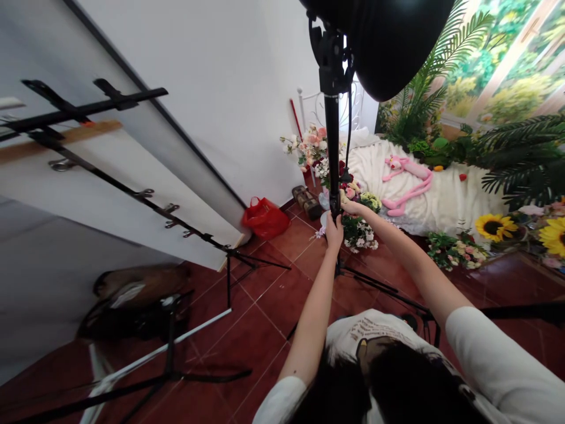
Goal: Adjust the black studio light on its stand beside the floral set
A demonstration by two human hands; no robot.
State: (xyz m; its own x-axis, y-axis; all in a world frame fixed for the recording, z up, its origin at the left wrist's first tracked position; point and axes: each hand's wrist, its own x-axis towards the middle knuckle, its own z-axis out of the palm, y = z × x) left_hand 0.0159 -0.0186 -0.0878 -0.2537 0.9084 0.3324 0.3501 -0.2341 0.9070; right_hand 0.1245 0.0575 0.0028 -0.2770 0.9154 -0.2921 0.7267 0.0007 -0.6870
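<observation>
Dark hair [410,377] is hanging closest. Left hand [334,231] is wrapping its fingers round the pole [332,129], probably steadying the bulky shade [397,44] overhead; right hand [352,207] is touching just above, grip hard to tell. Pole's standing by the flowers [314,141], legs [373,283] presumably spreading for balance.

Lettering [369,325] on white shirt [342,334] too small to read.
</observation>
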